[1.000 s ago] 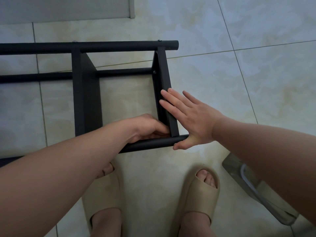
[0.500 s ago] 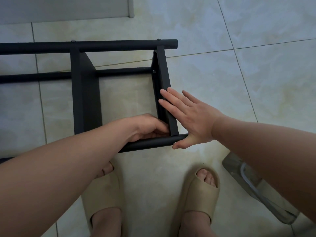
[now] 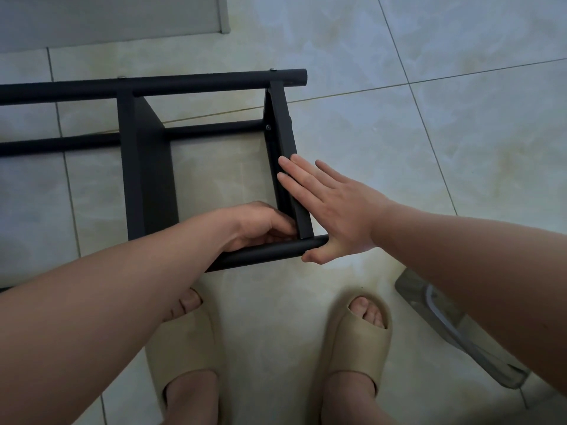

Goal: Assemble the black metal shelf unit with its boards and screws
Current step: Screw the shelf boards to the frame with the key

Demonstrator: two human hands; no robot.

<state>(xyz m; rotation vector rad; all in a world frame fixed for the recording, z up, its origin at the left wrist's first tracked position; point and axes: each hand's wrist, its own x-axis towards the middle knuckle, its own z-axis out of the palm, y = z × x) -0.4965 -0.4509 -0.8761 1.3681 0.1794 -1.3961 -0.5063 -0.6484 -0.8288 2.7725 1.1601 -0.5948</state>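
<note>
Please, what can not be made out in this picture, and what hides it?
Head view:
- What the left hand holds, if anything: hidden under the hand itself.
- The shelf unit: cut off by the left edge.
- The clear plastic thing at lower right: partly behind the right forearm, unidentifiable.

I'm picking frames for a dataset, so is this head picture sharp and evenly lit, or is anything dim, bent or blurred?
Head view: dim, flat light, no glare; the frame and right hand are sharp; the wide lens slightly bows the floor lines near the edges; the left hand sits in shade at the frame's corner.
</note>
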